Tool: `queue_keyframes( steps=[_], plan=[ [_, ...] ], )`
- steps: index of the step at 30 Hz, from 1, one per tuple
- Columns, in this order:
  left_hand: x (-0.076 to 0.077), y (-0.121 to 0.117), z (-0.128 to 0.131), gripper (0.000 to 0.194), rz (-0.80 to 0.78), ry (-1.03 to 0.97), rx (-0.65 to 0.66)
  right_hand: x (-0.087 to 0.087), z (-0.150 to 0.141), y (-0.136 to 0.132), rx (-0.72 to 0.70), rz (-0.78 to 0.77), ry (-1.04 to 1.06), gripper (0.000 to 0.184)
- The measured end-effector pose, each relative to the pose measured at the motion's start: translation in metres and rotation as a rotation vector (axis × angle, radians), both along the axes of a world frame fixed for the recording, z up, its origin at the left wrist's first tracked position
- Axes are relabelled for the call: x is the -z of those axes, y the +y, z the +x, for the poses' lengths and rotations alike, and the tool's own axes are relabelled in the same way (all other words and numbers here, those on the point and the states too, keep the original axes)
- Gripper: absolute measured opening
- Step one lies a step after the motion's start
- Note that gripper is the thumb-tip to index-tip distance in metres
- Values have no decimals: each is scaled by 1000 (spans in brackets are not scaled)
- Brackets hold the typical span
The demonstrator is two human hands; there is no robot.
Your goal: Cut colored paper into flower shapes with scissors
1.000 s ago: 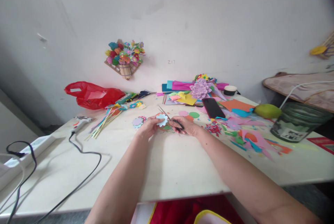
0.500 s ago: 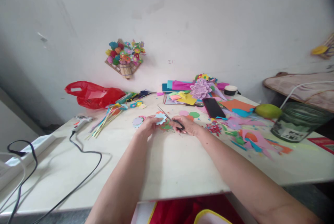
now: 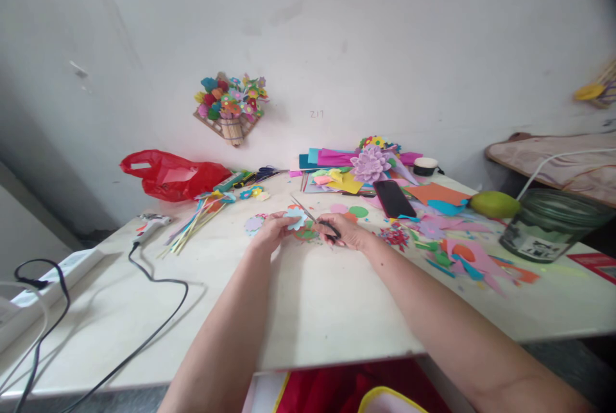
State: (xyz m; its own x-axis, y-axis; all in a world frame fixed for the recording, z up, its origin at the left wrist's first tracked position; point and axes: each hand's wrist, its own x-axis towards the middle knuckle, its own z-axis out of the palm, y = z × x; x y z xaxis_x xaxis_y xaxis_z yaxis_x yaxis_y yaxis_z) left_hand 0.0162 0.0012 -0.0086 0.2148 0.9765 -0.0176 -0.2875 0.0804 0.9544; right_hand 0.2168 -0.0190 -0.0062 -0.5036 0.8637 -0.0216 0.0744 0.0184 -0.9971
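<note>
The pale-blue scalloped flower cutout point(image 3: 295, 219) is mid-scene, pinched by its left edge in my left hand point(image 3: 273, 231), likely leaving the right rim free for the scissors point(image 3: 307, 211) my right hand point(image 3: 339, 229) grips by the handles.

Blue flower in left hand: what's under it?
Green and orange scraps peek out on the table. Whatever else lies there is covered by the flower and left hand.
</note>
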Motion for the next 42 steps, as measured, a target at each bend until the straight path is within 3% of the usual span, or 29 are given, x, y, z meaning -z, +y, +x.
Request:
queue_keyframes(
  steps=[24, 42],
  plan=[
    [0, 0, 0, 28, 75, 72, -50, 1, 0, -1, 2, 12, 3, 33],
    [3, 2, 2, 19, 73, -58, -45, 2, -2, -2, -1, 16, -3, 32]
  ],
)
